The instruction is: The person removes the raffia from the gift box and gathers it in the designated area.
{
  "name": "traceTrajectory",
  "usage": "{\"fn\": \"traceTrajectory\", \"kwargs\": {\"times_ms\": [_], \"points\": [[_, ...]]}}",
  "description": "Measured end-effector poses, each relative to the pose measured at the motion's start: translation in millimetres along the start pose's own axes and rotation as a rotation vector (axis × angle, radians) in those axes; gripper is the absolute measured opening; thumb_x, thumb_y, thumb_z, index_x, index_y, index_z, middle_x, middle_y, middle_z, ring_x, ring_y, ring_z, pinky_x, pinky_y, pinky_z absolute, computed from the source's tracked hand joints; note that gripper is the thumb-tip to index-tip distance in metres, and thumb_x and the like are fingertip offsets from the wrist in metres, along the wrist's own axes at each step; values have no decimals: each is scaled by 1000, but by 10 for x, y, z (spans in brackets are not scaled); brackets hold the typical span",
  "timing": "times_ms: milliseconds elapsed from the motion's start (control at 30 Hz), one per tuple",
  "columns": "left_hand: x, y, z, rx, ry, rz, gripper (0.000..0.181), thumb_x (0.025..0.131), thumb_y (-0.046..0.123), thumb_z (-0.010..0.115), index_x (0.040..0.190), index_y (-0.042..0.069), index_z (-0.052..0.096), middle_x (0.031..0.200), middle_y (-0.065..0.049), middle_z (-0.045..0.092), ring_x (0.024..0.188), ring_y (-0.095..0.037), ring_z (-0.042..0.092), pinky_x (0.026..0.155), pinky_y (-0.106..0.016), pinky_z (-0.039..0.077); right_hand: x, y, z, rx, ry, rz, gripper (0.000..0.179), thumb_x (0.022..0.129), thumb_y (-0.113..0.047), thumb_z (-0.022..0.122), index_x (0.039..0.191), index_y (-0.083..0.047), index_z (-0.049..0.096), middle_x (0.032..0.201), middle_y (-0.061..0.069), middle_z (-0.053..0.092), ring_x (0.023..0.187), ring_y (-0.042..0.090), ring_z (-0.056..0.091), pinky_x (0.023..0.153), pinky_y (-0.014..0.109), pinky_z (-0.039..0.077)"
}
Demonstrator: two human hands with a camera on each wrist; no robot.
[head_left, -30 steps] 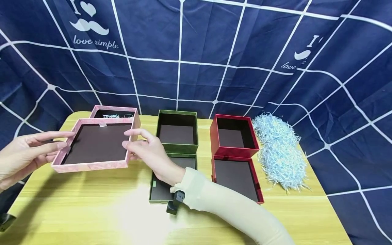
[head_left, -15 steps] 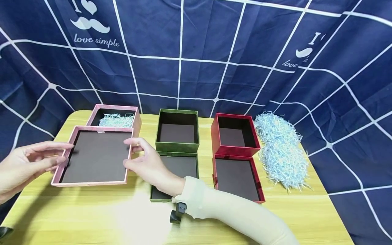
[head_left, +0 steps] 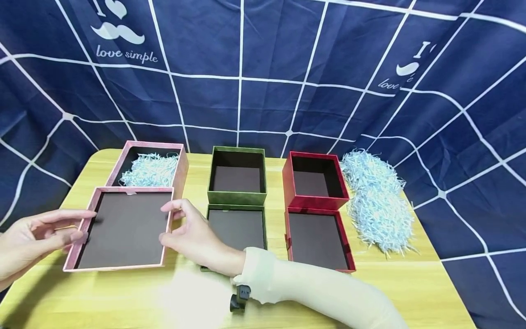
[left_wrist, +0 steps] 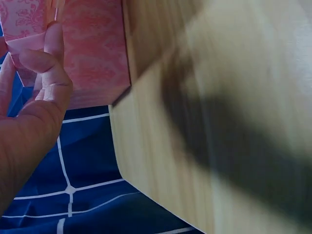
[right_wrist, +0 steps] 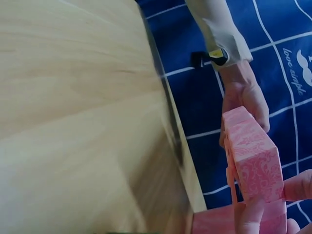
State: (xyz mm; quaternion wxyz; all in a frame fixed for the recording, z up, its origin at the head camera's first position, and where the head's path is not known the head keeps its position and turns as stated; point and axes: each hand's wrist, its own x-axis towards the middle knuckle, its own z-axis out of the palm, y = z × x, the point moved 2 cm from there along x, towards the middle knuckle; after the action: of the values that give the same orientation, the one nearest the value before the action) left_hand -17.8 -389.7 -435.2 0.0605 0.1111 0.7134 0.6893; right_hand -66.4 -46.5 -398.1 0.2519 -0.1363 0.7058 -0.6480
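Note:
Both hands hold a pink box lid [head_left: 123, 230] by its opposite sides, its dark inner face turned up. My left hand [head_left: 39, 242] pinches the left wall between thumb and fingers; my right hand [head_left: 197, 237] does the same on the right wall. The right wrist view shows the lid's patterned pink side [right_wrist: 256, 156] tilted above the table. Just behind the lid stands the matching pink box [head_left: 186, 169], with light blue shredded paper [head_left: 152, 170] inside. The lid overlaps the box's front in the head view.
A green box [head_left: 237, 198] stands mid-table with its lid [head_left: 238, 226] in front, partly behind the right arm. Right of it are a red box [head_left: 316, 202] and red lid [head_left: 318, 240]. A heap of blue shredded paper [head_left: 378, 205] lies at the right edge. Dark blue cloth [head_left: 271, 55] hangs behind.
The hands have brought the pink lid down and toward the person, a little to the left. More of the pink box and the shredded paper in it now shows.

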Motion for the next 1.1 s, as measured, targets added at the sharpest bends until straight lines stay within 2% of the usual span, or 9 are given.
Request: {"fn": "traceTrajectory", "kwargs": {"times_ms": [133,300,400,533,667,833,967,1033,1100], "points": [[-37,-49,14,56,-8,-28,57,102,-25,50,143,8,71,118,2,79,97,-6,73,77,-23,59,-24,67,28,-20,-16,18,49,91,6,78,128,-22,61,116,-7,54,79,7,66,71,22,56],[-64,-134,36,113,-67,-154,60,106,-18,52,142,24,74,105,4,74,80,-17,64,64,-30,50,8,143,62,-56,-15,76,50,89,8,77,126,-21,59,112,-4,54,77,6,65,73,21,54],[-64,-199,45,95,-99,-230,61,108,-14,52,141,32,74,103,3,73,76,-21,61,61,-34,51,40,195,90,-30,-18,126,51,89,12,74,125,-19,59,112,0,52,74,8,63,71,23,58],[-40,-270,45,92,-97,-302,60,110,-8,54,138,41,75,96,2,72,75,-23,65,64,-37,59,71,253,120,-8,-20,176,51,89,17,71,125,-17,57,113,2,49,74,8,61,65,25,61],[-3,-314,37,88,-118,-359,62,111,-4,55,134,50,73,92,3,69,76,-22,66,65,-37,58,104,270,122,-108,-9,158,50,89,13,73,125,-17,57,109,-1,50,79,5,59,69,22,58],[10,-320,36,34,-176,-328,69,109,-11,53,139,47,72,109,7,75,84,-16,69,66,-32,57,146,273,128,-236,-6,119,51,86,8,76,125,-18,57,103,-7,51,82,1,55,76,19,48],[-3,-304,66,125,-114,-342,67,107,-9,57,139,48,72,120,17,73,91,-12,69,67,-32,58,158,293,146,-251,11,126,53,84,9,77,125,-19,58,104,-8,50,85,1,53,77,19,46],[-10,-306,80,200,-64,-375,62,106,-5,61,140,46,72,118,17,71,91,-13,68,68,-32,57,160,300,159,-260,29,143,54,84,7,78,126,-21,59,106,-7,49,87,2,52,79,20,46],[-14,-297,96,233,-50,-366,64,105,-6,62,142,45,71,114,13,71,88,-13,68,68,-31,57,165,308,174,-277,47,156,55,83,6,79,126,-22,59,107,-6,47,88,2,52,80,20,45]]}}
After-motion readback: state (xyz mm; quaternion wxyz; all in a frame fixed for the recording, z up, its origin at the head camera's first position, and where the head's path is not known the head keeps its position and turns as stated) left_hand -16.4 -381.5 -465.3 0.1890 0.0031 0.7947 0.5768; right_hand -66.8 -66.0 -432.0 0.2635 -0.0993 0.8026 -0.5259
